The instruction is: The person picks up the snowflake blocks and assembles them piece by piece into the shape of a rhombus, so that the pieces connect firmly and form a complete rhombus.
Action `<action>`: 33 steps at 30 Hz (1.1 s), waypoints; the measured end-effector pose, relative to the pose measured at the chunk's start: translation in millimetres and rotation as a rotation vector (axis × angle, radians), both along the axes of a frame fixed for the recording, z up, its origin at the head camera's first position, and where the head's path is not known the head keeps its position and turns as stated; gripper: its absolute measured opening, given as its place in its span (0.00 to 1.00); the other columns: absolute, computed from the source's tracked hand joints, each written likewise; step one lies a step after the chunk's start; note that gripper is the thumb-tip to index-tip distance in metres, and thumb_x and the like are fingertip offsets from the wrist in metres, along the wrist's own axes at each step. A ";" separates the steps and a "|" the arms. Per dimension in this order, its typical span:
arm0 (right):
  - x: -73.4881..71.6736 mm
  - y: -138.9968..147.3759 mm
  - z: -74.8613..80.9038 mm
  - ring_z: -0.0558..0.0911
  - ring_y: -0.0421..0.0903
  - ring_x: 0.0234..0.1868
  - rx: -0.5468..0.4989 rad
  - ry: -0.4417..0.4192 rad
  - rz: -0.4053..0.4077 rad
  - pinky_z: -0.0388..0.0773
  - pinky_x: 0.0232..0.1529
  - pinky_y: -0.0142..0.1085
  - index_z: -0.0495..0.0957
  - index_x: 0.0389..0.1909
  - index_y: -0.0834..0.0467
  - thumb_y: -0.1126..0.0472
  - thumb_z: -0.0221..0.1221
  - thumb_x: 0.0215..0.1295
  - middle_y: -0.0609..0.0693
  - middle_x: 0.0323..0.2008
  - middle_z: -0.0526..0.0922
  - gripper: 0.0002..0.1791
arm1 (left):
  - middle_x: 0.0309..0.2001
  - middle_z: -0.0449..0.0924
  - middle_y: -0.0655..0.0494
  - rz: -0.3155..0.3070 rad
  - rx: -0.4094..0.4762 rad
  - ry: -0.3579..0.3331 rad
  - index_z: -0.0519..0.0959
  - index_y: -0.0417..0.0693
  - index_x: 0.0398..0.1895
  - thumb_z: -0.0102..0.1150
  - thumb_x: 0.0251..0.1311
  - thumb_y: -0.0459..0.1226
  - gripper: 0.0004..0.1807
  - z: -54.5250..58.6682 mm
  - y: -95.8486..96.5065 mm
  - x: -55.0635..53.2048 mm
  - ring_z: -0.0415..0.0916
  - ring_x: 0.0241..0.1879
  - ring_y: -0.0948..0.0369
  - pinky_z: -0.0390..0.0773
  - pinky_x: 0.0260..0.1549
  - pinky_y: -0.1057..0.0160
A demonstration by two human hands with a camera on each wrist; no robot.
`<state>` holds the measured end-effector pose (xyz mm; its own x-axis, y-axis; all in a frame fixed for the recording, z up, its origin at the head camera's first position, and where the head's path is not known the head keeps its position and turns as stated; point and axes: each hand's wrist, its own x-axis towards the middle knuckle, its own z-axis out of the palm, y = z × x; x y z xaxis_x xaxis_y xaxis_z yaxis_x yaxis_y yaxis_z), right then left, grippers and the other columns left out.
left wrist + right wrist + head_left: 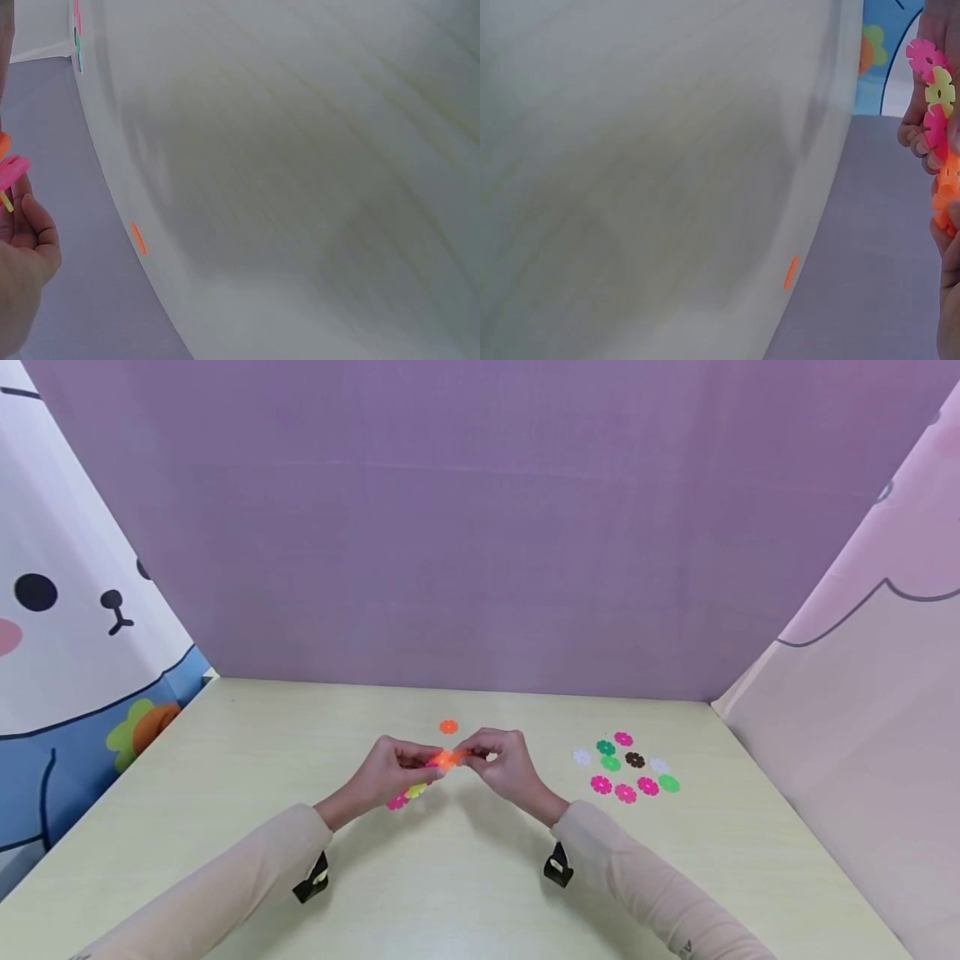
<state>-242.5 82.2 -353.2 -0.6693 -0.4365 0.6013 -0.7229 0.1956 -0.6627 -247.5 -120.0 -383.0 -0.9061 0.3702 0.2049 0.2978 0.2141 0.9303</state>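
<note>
So I've got both hands busy right now: my left hand point(382, 777) is closed in a pinch on a little chain of flower pieces point(940, 94), and my right hand point(512, 770) has thumb and fingers nipped together on the orange end of it. Counting along the chain I get two pink, one yellow between them, then orange at the end, looks like two but they overlap so don't quote me. It's held up over the far half of the surface point(450, 902), about midway between the left and right edges. One loose orange flower point(448, 727) lies by itself just past my hands, close to the far edge. Over toward the right edge, nearer the far right corner than the near one, there's a loose cluster of ten: four pink flowers point(626, 793), two white flowers point(581, 757), two light green flowers point(669, 783), one dark green flower point(605, 747) and one brown flower point(635, 760).
</note>
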 end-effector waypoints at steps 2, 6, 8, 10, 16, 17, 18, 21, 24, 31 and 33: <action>0.1 -0.1 -0.2 0.78 0.56 0.21 0.002 0.014 0.002 0.78 0.23 0.34 0.81 0.26 0.72 0.82 0.58 0.47 0.64 0.24 0.82 0.06 | 0.38 0.83 0.38 -0.001 0.002 -0.003 0.79 0.33 0.44 0.67 0.48 0.35 0.20 -0.2 0.9 -0.1 0.80 0.34 0.40 0.81 0.30 0.67; 0.3 -1.0 0.9 0.77 0.55 0.20 0.004 0.064 0.016 0.77 0.22 0.34 0.81 0.25 0.72 0.83 0.57 0.46 0.64 0.24 0.82 0.08 | 0.37 0.83 0.39 0.005 -0.007 0.000 0.79 0.34 0.45 0.67 0.48 0.35 0.20 0.6 2.3 0.4 0.81 0.32 0.46 0.81 0.30 0.67; 0.4 -1.3 2.1 0.78 0.55 0.20 0.004 0.074 0.021 0.77 0.22 0.35 0.81 0.25 0.72 0.84 0.57 0.46 0.64 0.24 0.82 0.08 | 0.37 0.83 0.40 0.009 -0.015 0.010 0.79 0.35 0.45 0.67 0.48 0.36 0.20 1.1 2.6 0.5 0.82 0.31 0.50 0.81 0.30 0.68; 0.2 -1.1 2.4 0.78 0.54 0.20 0.008 0.076 0.024 0.77 0.22 0.35 0.81 0.25 0.72 0.83 0.58 0.46 0.64 0.24 0.82 0.07 | 0.36 0.83 0.41 0.015 -0.024 0.016 0.80 0.35 0.45 0.67 0.48 0.36 0.20 1.6 2.3 0.9 0.82 0.30 0.54 0.81 0.29 0.68; -10.6 1.9 -9.5 0.77 0.51 0.21 0.061 0.074 0.028 0.77 0.23 0.35 0.81 0.26 0.70 0.80 0.61 0.47 0.61 0.25 0.82 0.06 | 0.34 0.83 0.43 0.030 -0.045 0.015 0.80 0.36 0.44 0.68 0.47 0.37 0.20 -0.3 1.9 0.7 0.80 0.28 0.59 0.80 0.28 0.69; -13.7 2.5 -12.9 0.78 0.50 0.22 0.071 0.068 0.027 0.77 0.23 0.35 0.81 0.27 0.69 0.79 0.61 0.47 0.60 0.25 0.83 0.06 | 0.34 0.83 0.44 0.036 -0.048 0.015 0.80 0.37 0.44 0.68 0.47 0.37 0.20 -0.7 2.1 0.4 0.80 0.28 0.60 0.80 0.29 0.69; -16.3 3.1 -15.8 0.78 0.50 0.23 0.082 0.060 0.024 0.77 0.23 0.34 0.81 0.27 0.68 0.78 0.62 0.48 0.60 0.26 0.83 0.05 | 0.33 0.83 0.44 0.044 -0.051 0.012 0.80 0.37 0.44 0.68 0.47 0.37 0.20 -1.1 2.3 0.1 0.79 0.29 0.60 0.80 0.29 0.69; -24.4 4.5 -24.6 0.80 0.47 0.27 0.123 0.032 0.008 0.76 0.24 0.32 0.81 0.29 0.64 0.74 0.63 0.50 0.56 0.28 0.84 0.05 | 0.32 0.83 0.47 0.072 -0.061 0.004 0.80 0.39 0.43 0.69 0.46 0.37 0.20 -3.2 2.7 -0.9 0.78 0.29 0.60 0.79 0.30 0.70; -27.5 4.9 -27.6 0.81 0.45 0.30 0.167 0.016 -0.001 0.76 0.24 0.29 0.81 0.32 0.61 0.72 0.64 0.50 0.53 0.31 0.84 0.07 | 0.32 0.82 0.49 0.101 -0.065 -0.003 0.80 0.41 0.43 0.69 0.46 0.38 0.20 -5.8 2.0 -1.6 0.78 0.29 0.60 0.79 0.30 0.70; -37.9 8.3 -31.3 0.82 0.46 0.36 0.256 0.005 -0.014 0.76 0.27 0.31 0.78 0.38 0.61 0.73 0.63 0.49 0.52 0.35 0.83 0.13 | 0.33 0.81 0.48 0.145 -0.051 0.009 0.77 0.41 0.42 0.69 0.46 0.37 0.19 -10.0 -0.5 -2.0 0.78 0.30 0.59 0.79 0.31 0.70; -44.0 9.3 -32.0 0.81 0.47 0.37 0.279 -0.014 -0.030 0.76 0.28 0.30 0.78 0.38 0.62 0.74 0.63 0.50 0.53 0.35 0.83 0.13 | 0.33 0.81 0.47 0.155 -0.044 -0.005 0.77 0.40 0.42 0.68 0.47 0.36 0.19 -6.9 -0.7 0.8 0.77 0.30 0.59 0.79 0.30 0.71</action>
<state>-286.5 91.5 -385.2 -0.6915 -0.5641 0.4511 -0.7054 0.3929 -0.5900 -246.7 -120.7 -389.9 -0.9539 0.2347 0.1870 0.2537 0.2980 0.9202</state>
